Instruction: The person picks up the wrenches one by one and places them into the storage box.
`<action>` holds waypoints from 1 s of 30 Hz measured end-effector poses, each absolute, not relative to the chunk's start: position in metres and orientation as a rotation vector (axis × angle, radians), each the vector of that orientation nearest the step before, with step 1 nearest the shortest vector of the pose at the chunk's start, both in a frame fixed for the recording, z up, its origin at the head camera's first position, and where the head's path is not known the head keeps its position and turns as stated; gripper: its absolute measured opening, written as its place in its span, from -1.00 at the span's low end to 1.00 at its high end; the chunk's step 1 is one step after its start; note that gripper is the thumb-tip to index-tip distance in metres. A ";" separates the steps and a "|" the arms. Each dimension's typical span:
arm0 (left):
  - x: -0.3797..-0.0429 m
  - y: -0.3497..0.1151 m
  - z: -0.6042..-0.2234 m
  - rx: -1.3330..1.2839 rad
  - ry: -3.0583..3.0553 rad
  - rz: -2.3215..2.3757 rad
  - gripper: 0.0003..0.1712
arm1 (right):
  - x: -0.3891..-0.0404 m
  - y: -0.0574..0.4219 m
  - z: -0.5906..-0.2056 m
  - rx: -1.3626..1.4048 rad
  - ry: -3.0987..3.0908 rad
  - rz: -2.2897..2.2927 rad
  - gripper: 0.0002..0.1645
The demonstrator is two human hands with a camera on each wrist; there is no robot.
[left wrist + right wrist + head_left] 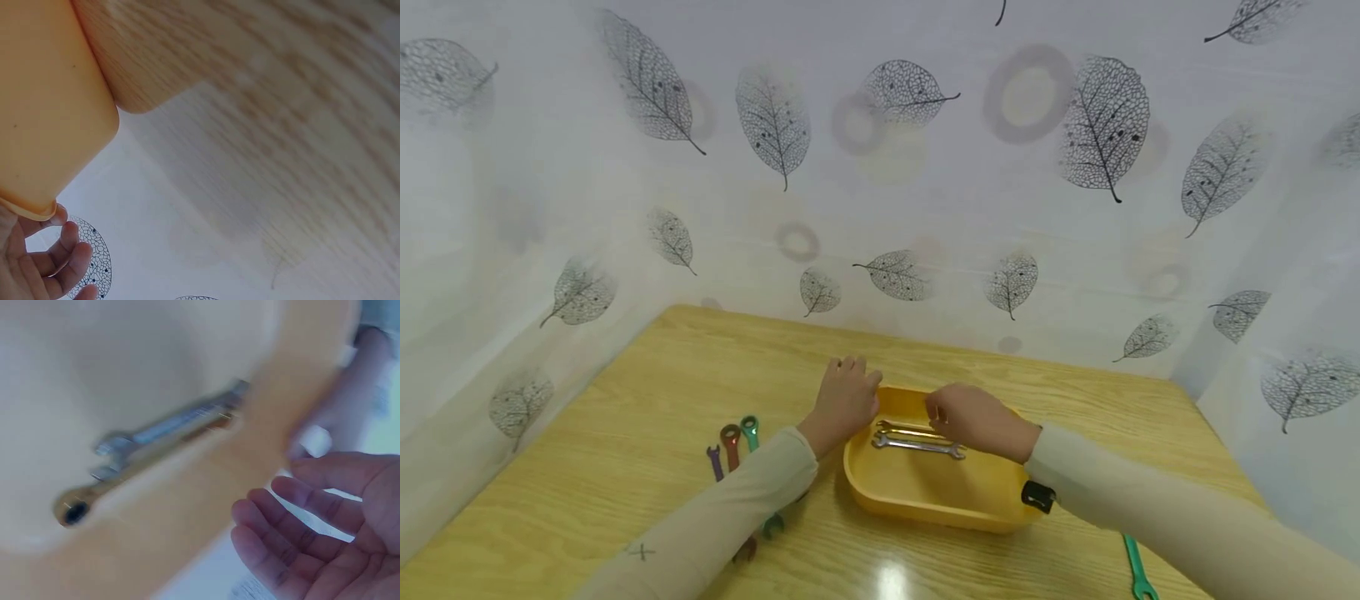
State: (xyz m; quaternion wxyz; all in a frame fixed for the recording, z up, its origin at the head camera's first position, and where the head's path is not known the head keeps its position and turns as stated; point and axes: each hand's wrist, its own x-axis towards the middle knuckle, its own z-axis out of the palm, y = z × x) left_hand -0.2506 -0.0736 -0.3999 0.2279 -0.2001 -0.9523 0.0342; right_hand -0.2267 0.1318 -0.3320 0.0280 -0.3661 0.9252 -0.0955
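In the far half of the yellow tray (947, 510) lay a silver wrench (917, 447) and a gold wrench (912, 430). The left hand (844, 397) pinched the tray's left rim; the right hand (979, 422) hovered, fingers loosely curved, empty. An uneven tug could have slid both wrenches.

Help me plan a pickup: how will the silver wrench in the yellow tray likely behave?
The silver wrench is probably stiff, as its shank looks metallic. Its shiny surface may feel slippery. Lying flat in the yellow tray, it seems likelier to slide than roll.
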 end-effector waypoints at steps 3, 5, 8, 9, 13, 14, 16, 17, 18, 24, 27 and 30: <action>-0.249 -0.072 -0.398 -0.557 -2.619 0.088 -0.82 | -0.219 0.150 -0.314 -1.071 2.901 -0.412 -0.90; -0.250 -0.072 -0.398 -0.557 -2.608 0.099 -0.81 | -0.215 0.168 -0.304 -0.998 2.941 -0.503 -0.88; -0.251 -0.072 -0.398 -0.552 -2.595 0.114 -0.79 | -0.211 0.199 -0.297 -0.848 3.035 -0.595 -0.90; -0.251 -0.073 -0.397 -0.550 -2.592 0.122 -0.79 | -0.209 0.210 -0.298 -0.798 3.069 -0.614 -0.91; -0.251 -0.074 -0.397 -0.549 -2.589 0.118 -0.78 | -0.203 0.250 -0.311 -0.598 3.196 -0.661 -0.96; -0.252 -0.075 -0.397 -0.549 -2.588 0.116 -0.78 | -0.201 0.259 -0.317 -0.549 3.213 -0.665 -0.95; -0.252 -0.075 -0.398 -0.552 -2.590 0.100 -0.78 | -0.197 0.276 -0.329 -0.441 3.225 -0.659 -0.90; -0.252 -0.075 -0.398 -0.553 -2.591 0.096 -0.79 | -0.194 0.283 -0.336 -0.391 3.218 -0.647 -0.87; -0.252 -0.075 -0.398 -0.554 -2.591 0.096 -0.79 | -0.192 0.291 -0.343 -0.342 3.201 -0.635 -0.84; -0.252 -0.075 -0.398 -0.556 -2.594 0.103 -0.81 | -0.182 0.326 -0.381 -0.117 3.003 -0.529 -0.57; -0.252 -0.074 -0.398 -0.558 -2.600 0.098 -0.80 | -0.179 0.338 -0.394 -0.039 2.919 -0.487 -0.41; -0.252 -0.074 -0.399 -0.562 -2.605 0.094 -0.80 | -0.176 0.346 -0.401 0.018 2.886 -0.481 -0.37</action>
